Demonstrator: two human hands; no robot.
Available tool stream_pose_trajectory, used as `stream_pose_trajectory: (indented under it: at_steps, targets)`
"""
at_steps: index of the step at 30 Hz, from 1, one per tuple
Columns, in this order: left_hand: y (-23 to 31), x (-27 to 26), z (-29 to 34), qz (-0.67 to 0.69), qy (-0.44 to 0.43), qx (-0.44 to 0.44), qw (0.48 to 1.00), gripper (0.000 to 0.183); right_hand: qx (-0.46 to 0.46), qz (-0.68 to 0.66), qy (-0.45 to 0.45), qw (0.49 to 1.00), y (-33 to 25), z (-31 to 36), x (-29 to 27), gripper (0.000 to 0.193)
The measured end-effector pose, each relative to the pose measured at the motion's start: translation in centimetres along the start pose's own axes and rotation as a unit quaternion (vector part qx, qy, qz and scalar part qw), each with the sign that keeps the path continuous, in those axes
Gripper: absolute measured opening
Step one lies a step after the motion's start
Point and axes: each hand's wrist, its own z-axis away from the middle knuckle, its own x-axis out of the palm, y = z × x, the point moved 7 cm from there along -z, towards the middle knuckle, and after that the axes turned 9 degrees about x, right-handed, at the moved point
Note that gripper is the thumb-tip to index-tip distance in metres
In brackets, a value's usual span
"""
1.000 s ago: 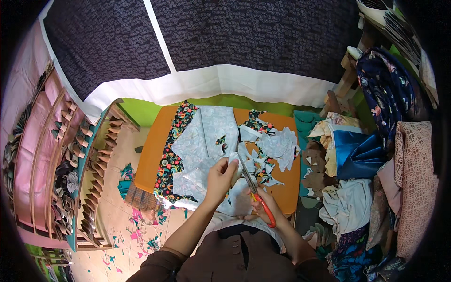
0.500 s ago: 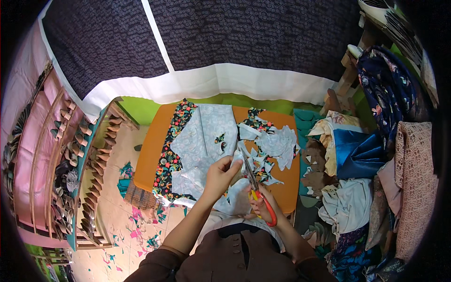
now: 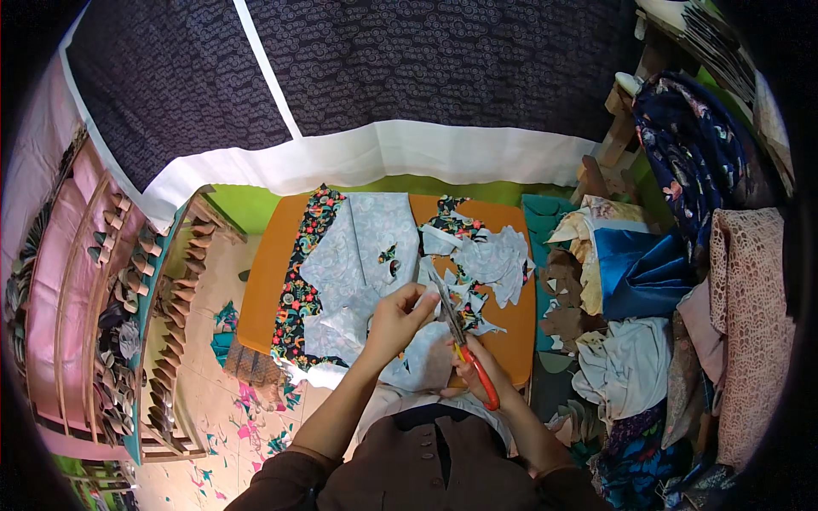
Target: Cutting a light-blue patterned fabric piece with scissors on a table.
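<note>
My left hand (image 3: 397, 324) pinches a small pale fabric piece (image 3: 430, 285) between thumb and fingers, over the orange table. In my right hand (image 3: 479, 364) is a pair of scissors (image 3: 452, 313) with red and yellow handles. Their blades point away from me, close beside the fabric at my left fingertips; whether they touch it I cannot tell. Beneath the hands spreads a large floral cloth (image 3: 294, 294), mostly pale underside up, with its black printed side showing along the left. Cut scraps (image 3: 498, 260) of the same cloth lie at the right.
The orange table (image 3: 260, 281) has fabric stacks along its right side, including blue satin (image 3: 643, 272) and crumpled white cloth (image 3: 626, 362). Racks of shoe-shaped pieces (image 3: 175, 332) stand left. Colourful scraps (image 3: 247, 413) litter the floor. A dark curtain (image 3: 409, 68) hangs behind.
The whole view has shifted slightly, so table and shelves sit a little further left. Both hands keep nearly the same pose, with the scissors still beside the pale fabric piece.
</note>
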Motion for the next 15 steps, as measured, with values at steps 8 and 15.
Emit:
stream_pose_trajectory:
  at_steps: [8,15]
  targets:
    - [1.3,0.0,-0.5,-0.067,-0.055,-0.011,0.996,0.020,-0.009,0.073,0.004,0.997,-0.2,0.3,-1.4,0.049]
    - [1.1,0.0,-0.7,-0.055,-0.069,-0.052,0.995,0.020,0.044,0.022,-0.035,0.998,-0.2,0.3,-1.5,0.064]
